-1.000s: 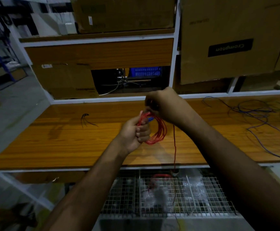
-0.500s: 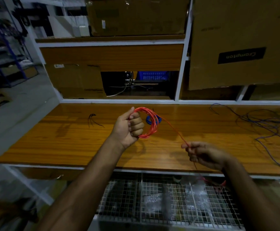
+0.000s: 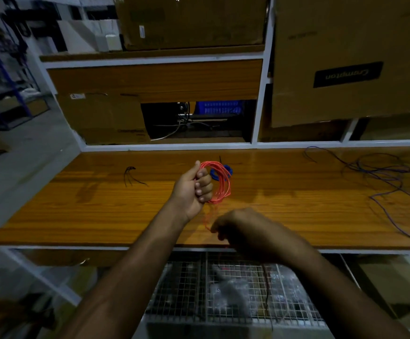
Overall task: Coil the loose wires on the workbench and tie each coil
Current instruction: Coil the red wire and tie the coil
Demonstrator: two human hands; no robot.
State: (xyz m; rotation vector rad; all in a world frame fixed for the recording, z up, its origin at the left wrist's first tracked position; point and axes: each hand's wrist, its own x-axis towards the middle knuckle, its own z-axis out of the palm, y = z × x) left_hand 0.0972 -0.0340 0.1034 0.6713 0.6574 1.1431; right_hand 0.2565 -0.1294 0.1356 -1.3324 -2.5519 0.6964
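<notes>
A: Start nearest. What is the right hand [image 3: 245, 231] doing?

B: It hangs over the front edge of the tabletop [image 3: 101, 211], fingers curled in, pinching the free tail of the red wire [image 3: 222, 183]. The tail runs up from that pinch to the coil; how much slack trails below the edge I cannot tell.

A: And the coil itself?

B: Held up above the middle of the tabletop by the left hand [image 3: 194, 189]. Its fingers are wrapped round one side of the loops, thumb on top, so the bundle stays together.

A: How would you expect it to handle?

B: Light and limp, I judge. Thin insulated wire like this tends to spring open, so the loops would spread if that grip loosened. The sensible hold is where the left hand has it, across all turns at once, while the other hand feeds the tail.

A: Anything behind?

B: A small blue coil [image 3: 219, 171] lies just past the red one, partly hidden by it. Some short black ties [image 3: 131, 176] sit toward the left, well apart. A loose tangle of dark wires [image 3: 382, 174] sprawls near the right end, not yet coiled.
</notes>
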